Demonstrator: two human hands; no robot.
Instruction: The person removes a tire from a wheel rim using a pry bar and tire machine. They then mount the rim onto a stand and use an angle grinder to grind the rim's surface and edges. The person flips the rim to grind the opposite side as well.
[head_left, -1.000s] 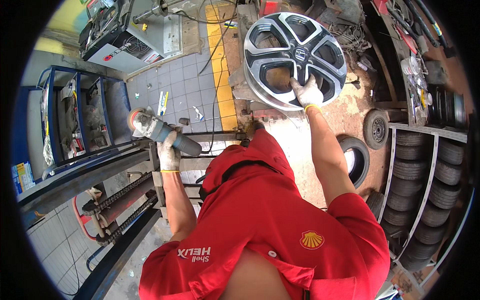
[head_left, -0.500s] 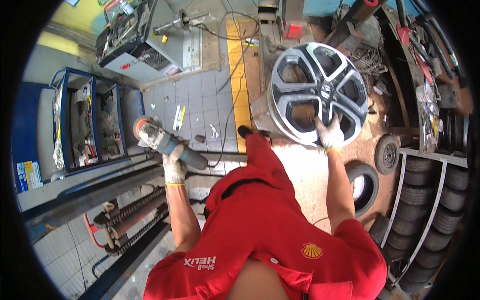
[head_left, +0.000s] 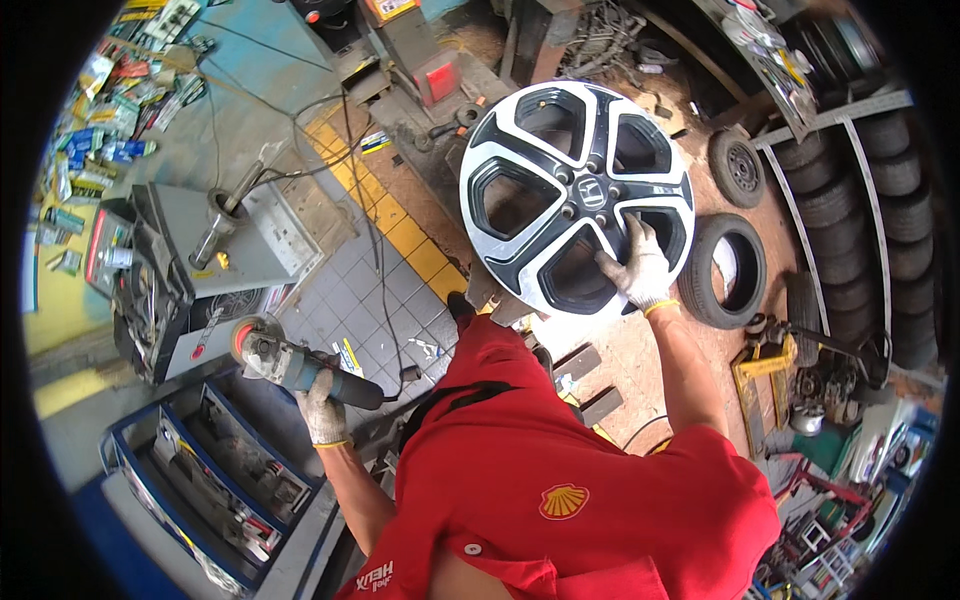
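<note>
A black and silver alloy wheel (head_left: 560, 190) stands on edge in front of me, its face toward the camera. My right hand (head_left: 638, 268), in a white glove, grips a spoke at the wheel's lower right. My left hand (head_left: 322, 408), also gloved, holds an angle grinder (head_left: 290, 362) by its dark body out to my left, its disc end pointing left and away from the wheel. The grinder's cable runs off across the tiled floor. My red shirt fills the lower middle of the view.
A grey machine cabinet (head_left: 215, 255) stands at left, and a blue tool trolley (head_left: 200, 470) sits below it. Small tyres (head_left: 728, 270) lie on the floor at right, beside racks of stacked tyres (head_left: 880, 200). A yellow floor stripe (head_left: 395, 225) runs past the wheel.
The view has swung, so the wheel now sits more to the centre right. My right hand keeps its hold on the wheel and my left still carries the grinder.
</note>
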